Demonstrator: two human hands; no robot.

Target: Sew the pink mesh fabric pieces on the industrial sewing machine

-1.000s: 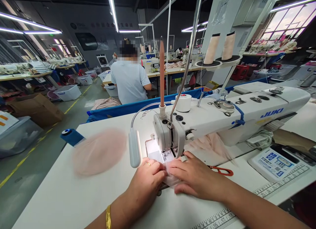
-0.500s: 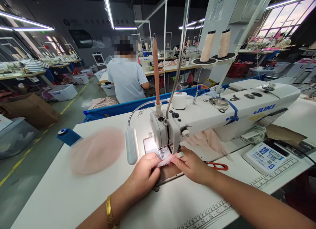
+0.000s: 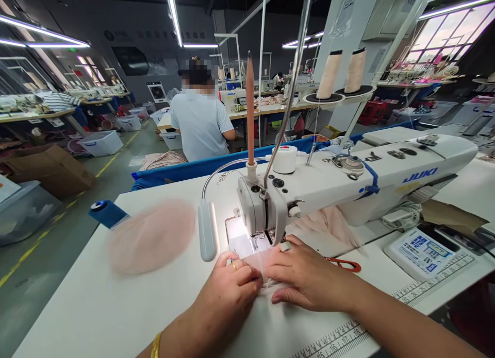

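A piece of sheer pale pink fabric (image 3: 260, 261) lies on the bed of a white sewing machine (image 3: 328, 180), just in front of the presser foot (image 3: 255, 242). My left hand (image 3: 232, 288), with a gold ring, has its fingers curled and closed on the fabric's left part. Flat on the right part rests my right hand (image 3: 309, 273), fingers stretched out and thumb apart. Its fingertips come close to the left fingers. Behind the right hand, more pink fabric (image 3: 328, 224) spreads under the machine arm.
On the left lie a round pile of pink mesh (image 3: 154, 237) and a blue thread cone (image 3: 106, 212). A grey lamp (image 3: 207, 230) stands beside the needle area. Orange-handled snips (image 3: 346, 265), a white box (image 3: 419, 252) and a printed ruler (image 3: 340, 342) are rightward. Ahead sits a co-worker (image 3: 199, 123).
Both hands have come back from the needle toward the table's front edge, drawing the fabric with them. My right hand has flattened out from a pinch. The view has shifted slightly.
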